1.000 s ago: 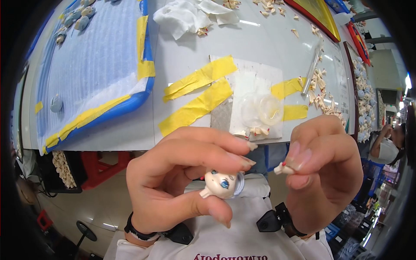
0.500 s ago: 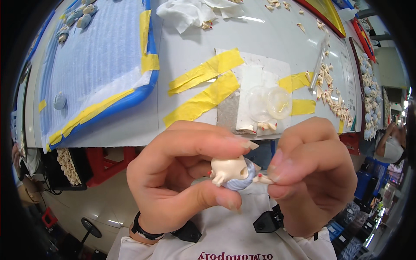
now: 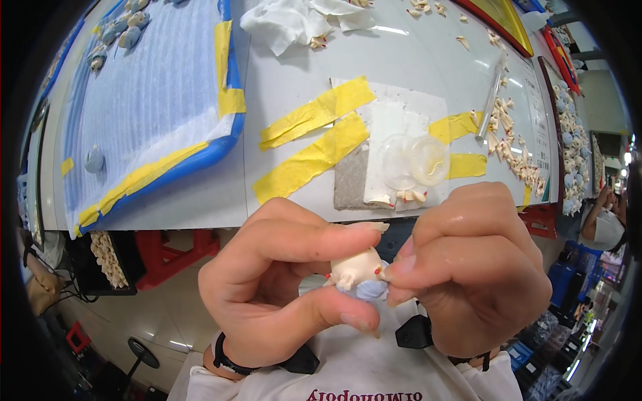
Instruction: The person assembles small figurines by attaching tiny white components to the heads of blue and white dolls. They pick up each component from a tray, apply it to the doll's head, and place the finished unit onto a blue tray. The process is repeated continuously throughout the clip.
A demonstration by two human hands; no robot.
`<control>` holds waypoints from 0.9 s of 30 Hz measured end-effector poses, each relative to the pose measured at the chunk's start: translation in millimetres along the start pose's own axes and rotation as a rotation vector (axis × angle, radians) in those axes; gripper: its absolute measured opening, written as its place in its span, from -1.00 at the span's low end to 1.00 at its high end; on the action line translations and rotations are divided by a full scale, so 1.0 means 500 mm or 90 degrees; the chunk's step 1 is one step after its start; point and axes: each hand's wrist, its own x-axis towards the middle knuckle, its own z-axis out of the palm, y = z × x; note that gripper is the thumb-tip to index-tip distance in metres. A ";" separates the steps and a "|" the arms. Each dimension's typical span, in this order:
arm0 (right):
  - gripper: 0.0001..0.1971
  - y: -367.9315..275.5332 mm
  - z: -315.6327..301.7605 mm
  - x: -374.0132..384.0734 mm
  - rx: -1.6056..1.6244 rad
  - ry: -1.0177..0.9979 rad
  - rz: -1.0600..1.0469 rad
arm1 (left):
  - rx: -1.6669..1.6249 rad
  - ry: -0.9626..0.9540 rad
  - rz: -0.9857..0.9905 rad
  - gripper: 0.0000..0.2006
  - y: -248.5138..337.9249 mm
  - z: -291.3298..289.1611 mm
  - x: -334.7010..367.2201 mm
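Note:
Between the thumb and fingers of my left hand (image 3: 261,281) is a small cream-and-pale-blue figurine (image 3: 356,269), tilted, with a red spot on its left side. My right hand (image 3: 478,260) pinches a tiny cream part with a red tip (image 3: 379,271) against the figurine's right side. Most of that part is hidden by my fingertips, so I cannot tell how far it sits in. Both hands are in the air just off the table's near edge.
Clear round dishes (image 3: 404,162) rest on a white pad, with small cream parts (image 3: 411,196) beside them. Yellow tape (image 3: 314,157) holds the pad down. At left, a blue-rimmed foam-lined tray (image 3: 160,100) carries several figurines; more cream parts (image 3: 515,150) lie at right.
My right hand has moved slightly left and brought the small part against the figurine. The figurine has turned in my left hand, and its hole no longer shows.

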 end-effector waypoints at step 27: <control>-0.77 0.247 -0.607 -0.115 -0.679 0.060 0.314 | 0.645 0.002 0.339 -0.82 0.045 0.001 0.024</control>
